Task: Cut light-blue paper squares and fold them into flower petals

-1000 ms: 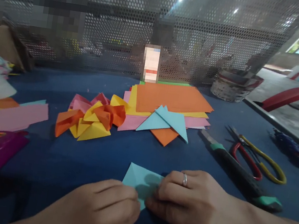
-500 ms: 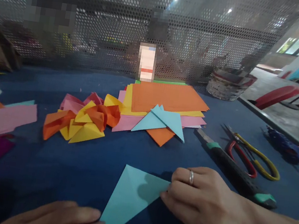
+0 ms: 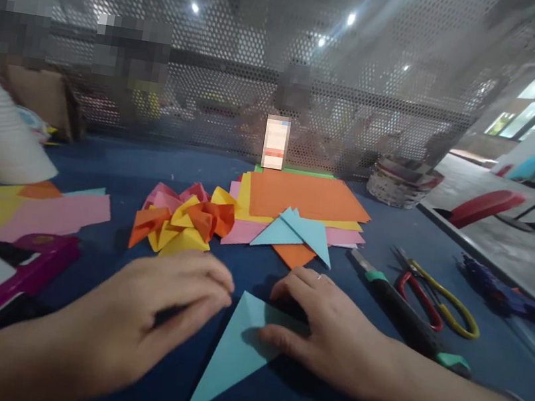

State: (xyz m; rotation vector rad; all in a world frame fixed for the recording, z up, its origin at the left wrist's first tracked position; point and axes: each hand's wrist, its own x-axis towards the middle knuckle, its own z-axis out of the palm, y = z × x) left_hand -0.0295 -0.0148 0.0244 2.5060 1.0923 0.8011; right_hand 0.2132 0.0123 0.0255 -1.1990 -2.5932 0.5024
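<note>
A light blue sheet of paper folded into a triangle [image 3: 238, 350] lies flat on the table before me. My right hand [image 3: 324, 323] is over its right corner, thumb and fingers apart, the thumb lying on or just above the paper. To the left of the triangle is my left hand [image 3: 150, 310], slightly raised, with fingers stretched forward and nothing visible in them. It stands apart from the paper. Beyond the hands rest two folded light blue triangles [image 3: 293, 231] on an orange piece of paper [image 3: 293, 256].
Behind are a stack of coloured paper [image 3: 308, 200] and folded yellow, orange and pink pieces [image 3: 187, 219]. At right lie a dark-handled tool [image 3: 402, 308], pliers [image 3: 434, 299] and a blue glue gun [image 3: 505, 293]. Paper cups [image 3: 1, 127] and a purple tool [image 3: 47, 261] are at left.
My left hand has left the triangle's lower corner and moved up beside its top corner. My right hand has shifted left over the paper, its fingers now spread from a pinch. The view has tilted up.
</note>
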